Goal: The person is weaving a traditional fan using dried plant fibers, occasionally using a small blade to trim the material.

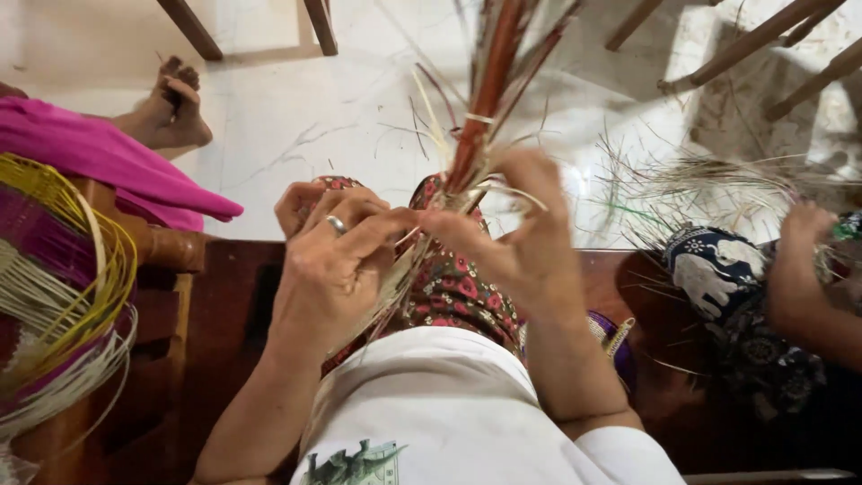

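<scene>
Both hands meet over my lap on a bundle of reddish-brown canes (489,85) that rises towards the top of the view, tied with a pale strip. My left hand (337,269), with a ring on one finger, pinches thin pale strands (395,278) at the bundle's base. My right hand (521,229) grips the same base from the right, thumb and forefinger closed on the weaving. Loose pale strands stick out around the fingers. Below lie my floral trousers (458,292) and white shirt (440,404).
A coil of yellow, white and purple cane (54,287) sits at the left on a wooden bench (215,305). A person in pink with a bare foot (171,112) is at far left. Another person's hand (804,238) works fibres at right. Chair legs (763,40) stand on pale floor.
</scene>
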